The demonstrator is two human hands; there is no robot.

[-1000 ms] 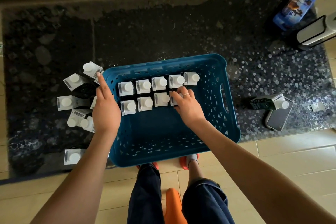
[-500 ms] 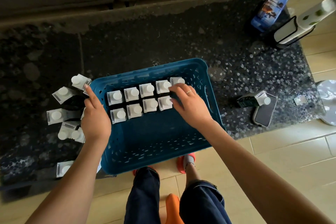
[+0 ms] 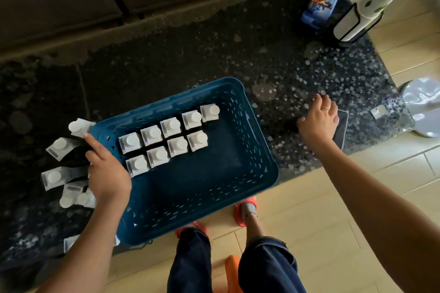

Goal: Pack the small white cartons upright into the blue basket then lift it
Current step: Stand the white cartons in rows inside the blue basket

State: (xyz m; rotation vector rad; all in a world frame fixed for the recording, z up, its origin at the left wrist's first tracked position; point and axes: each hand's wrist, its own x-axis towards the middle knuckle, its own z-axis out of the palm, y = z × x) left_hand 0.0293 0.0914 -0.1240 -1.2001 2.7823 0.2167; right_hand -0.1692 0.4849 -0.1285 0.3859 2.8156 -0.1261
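Nearest: dark trouser legs (image 3: 266,266) and orange slippers (image 3: 245,209) on pale floor tiles (image 3: 309,209). Just beyond, the blue basket (image 3: 262,173) sitting at the near edge of the dark speckled rug (image 3: 273,66), unlifted. Inside, nine small white cartons (image 3: 166,140) standing upright in two rows against the far left side, same as half a second ago. Left hand (image 3: 107,171) resting on the basket's left rim, fingers relaxed and straight, gripping nothing, unmoved since before. More loose cartons (image 3: 57,150) lying tipped on the rug just left of it. Right hand (image 3: 319,121) now out of the basket and away to the right, over the spot where a carton and a phone (image 3: 341,126) lay; fingers curled downward, but holding or not: cannot tell, carton hidden beneath. Farther off, a blue packet (image 3: 321,0) and a paper roll in a holder (image 3: 359,14).
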